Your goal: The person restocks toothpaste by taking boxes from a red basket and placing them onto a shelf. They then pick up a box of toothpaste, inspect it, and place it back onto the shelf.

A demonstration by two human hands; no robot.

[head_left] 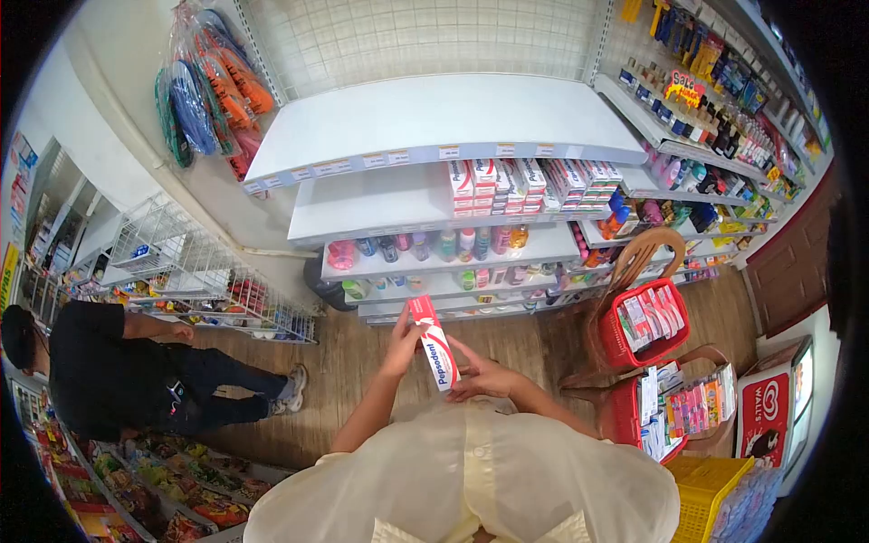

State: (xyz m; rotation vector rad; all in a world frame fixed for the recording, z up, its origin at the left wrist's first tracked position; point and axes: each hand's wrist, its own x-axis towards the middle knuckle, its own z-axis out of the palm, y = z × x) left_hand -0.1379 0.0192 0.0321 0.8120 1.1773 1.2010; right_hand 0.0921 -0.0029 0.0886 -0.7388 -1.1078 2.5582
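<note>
Between my two hands is a red and white Pepsodent box [434,348], held tilted in front of my chest. My left hand [405,342] grips its upper left side. Lower down on the right, my right hand [480,373] holds the box near its bottom end. Beyond the hands stands a white shelf unit [362,204], with stacked toothpaste boxes [511,187] on the right part of its second shelf. Bottles [466,242] line the shelf below those boxes.
A person in black [109,371] stands at the left beside a wire rack [208,262]. Right of me, a red basket [650,357] of boxes rests on a brown chair [602,312]. Nearer are a second red basket [625,412] and a yellow crate [711,493].
</note>
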